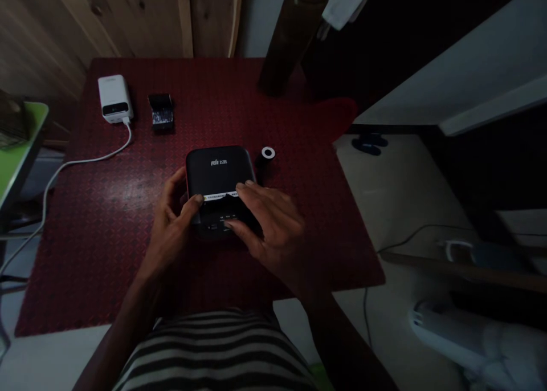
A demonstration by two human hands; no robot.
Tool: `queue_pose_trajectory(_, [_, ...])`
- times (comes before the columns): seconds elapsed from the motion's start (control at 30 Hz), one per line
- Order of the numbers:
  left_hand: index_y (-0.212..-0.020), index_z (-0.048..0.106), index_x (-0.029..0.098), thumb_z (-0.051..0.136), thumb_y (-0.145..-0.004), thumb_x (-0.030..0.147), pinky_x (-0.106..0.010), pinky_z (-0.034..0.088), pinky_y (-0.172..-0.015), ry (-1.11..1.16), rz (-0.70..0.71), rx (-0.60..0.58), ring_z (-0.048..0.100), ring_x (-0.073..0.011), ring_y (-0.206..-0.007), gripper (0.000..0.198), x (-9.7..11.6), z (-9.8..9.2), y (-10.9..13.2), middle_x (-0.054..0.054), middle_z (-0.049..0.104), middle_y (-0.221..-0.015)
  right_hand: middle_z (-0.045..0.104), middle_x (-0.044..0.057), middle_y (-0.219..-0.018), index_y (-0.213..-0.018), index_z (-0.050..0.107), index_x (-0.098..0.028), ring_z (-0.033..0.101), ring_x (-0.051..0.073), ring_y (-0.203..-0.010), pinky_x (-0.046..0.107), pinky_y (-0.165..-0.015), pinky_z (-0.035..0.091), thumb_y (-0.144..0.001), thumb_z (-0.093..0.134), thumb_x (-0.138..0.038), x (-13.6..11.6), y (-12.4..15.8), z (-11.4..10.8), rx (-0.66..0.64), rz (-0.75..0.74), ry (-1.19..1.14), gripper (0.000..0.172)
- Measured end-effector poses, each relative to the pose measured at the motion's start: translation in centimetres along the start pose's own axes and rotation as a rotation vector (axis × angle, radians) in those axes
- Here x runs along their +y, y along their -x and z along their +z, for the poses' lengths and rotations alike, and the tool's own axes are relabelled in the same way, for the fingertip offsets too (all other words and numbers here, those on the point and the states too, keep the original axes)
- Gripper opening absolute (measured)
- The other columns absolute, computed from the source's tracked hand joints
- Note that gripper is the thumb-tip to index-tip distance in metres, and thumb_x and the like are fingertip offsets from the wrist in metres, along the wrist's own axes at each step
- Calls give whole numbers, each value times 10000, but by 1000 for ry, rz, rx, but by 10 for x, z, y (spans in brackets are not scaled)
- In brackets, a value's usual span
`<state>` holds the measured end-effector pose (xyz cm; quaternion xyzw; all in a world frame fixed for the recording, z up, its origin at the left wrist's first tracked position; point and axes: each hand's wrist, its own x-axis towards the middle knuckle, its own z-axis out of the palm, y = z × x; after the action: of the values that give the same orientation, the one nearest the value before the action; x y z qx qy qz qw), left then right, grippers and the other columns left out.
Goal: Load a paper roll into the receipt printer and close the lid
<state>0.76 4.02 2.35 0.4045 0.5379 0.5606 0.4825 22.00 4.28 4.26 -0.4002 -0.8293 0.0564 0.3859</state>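
A black FEIE-branded box (217, 174), apparently a small label printer, lies on the red table before me. A white strip with printing (217, 196) crosses its top, with a dark jagged edge below. My left hand (173, 211) grips the printer's left side, thumb on top and fingers down the side wall. Over the right part lies my right hand (271, 217), fingers stretched across the top and thumb apart on the front panel. A small dark roll with a white ringed end (268, 153) is beside the printer's right edge.
The red patterned table (205, 106) bears a white power bank (114, 97) with a plugged-in cable (96, 157), a small black open box (162, 113) and a tall dark bottle (290, 37) with a green cap. Slippers (367, 144) lie on the floor to the right.
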Motion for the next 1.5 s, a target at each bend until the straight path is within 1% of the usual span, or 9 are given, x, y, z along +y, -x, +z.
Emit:
queue_pose_trajectory(0.2, [-1496, 754, 289, 858, -977, 496, -498, 579, -1257, 17, -50, 60, 690, -359, -1515, 569, -2, -2, 10, -101, 734, -1617, 821, 163, -1486, -1591, 677, -206, 751, 314, -1462, 537, -1240, 631, -1151, 724, -384, 2, 11, -6, 32, 95, -176, 478])
queue_pose_trajectory(0.3, [-1500, 777, 288, 809, -1001, 492, -505, 584, -1237, 21, -82, 42, 707, -367, -1486, 540, 0, -8, 20, -97, 756, -1586, 776, 145, -1571, -1629, 653, -270, 744, 327, -1472, 572, -1229, 641, -1134, 746, -425, 1, 28, -4, 109, 312, -279, 527])
queue_pose_trajectory(0.4, [-1523, 772, 329, 825, -984, 415, -475, 583, -1231, 9, -82, 13, 699, -347, -1496, 549, 4, -11, 27, -64, 752, -1596, 777, 141, -1575, -1648, 632, -303, 796, 344, -1394, 592, -1148, 690, -1115, 743, -551, -4, 45, 3, 86, 560, -410, 599])
queue_pose_trajectory(0.5, [-1487, 800, 328, 823, -974, 383, -461, 587, -1224, -19, -77, 11, 705, -337, -1484, 516, 9, -12, 27, -57, 770, -1566, 776, 144, -1577, -1644, 636, -306, 788, 360, -1410, 614, -1177, 671, -1081, 759, -621, -10, 52, 7, 67, 654, -491, 657])
queue_pose_trajectory(0.63, [-1465, 816, 324, 829, -956, 393, -476, 613, -1191, -55, -103, 39, 726, -352, -1450, 514, 10, -14, 27, -61, 791, -1527, 784, 139, -1567, -1663, 619, -312, 791, 355, -1410, 603, -1174, 679, -1056, 798, -616, -16, 52, 5, 82, 663, -519, 701])
queue_pose_trajectory(0.87, [-1481, 809, 364, 836, -960, 387, -490, 556, -1281, -62, -107, 0, 676, -350, -1526, 522, 5, -26, 28, -39, 771, -1564, 794, 134, -1551, -1639, 647, -298, 803, 347, -1391, 582, -1151, 698, -1057, 808, -580, -15, 53, 2, 72, 652, -508, 667])
queue_pose_trajectory(1.07, [-1505, 791, 353, 824, -971, 379, -479, 619, -1205, -71, -150, 15, 728, -344, -1443, 535, 15, -19, 30, -52, 771, -1559, 825, 140, -1496, -1603, 674, -273, 831, 332, -1337, 546, -1121, 714, -1068, 798, -567, -12, 53, 1, 61, 658, -517, 623])
queue_pose_trajectory(1.27, [-1485, 791, 342, 821, -970, 397, -510, 595, -1232, -68, -130, 4, 698, -358, -1480, 519, 13, -16, 30, -64, 765, -1553, 829, 138, -1489, -1584, 684, -274, 839, 325, -1323, 534, -1098, 726, -1057, 806, -582, -12, 55, 3, 86, 639, -493, 622])
queue_pose_trajectory(1.5, [-1489, 793, 334, 837, -956, 374, -458, 589, -1218, -60, -142, 28, 696, -336, -1475, 537, 13, -14, 27, -53, 776, -1545, 810, 148, -1523, -1587, 675, -254, 816, 321, -1374, 497, -1124, 717, -1066, 808, -566, -14, 53, 5, 97, 606, -504, 622])
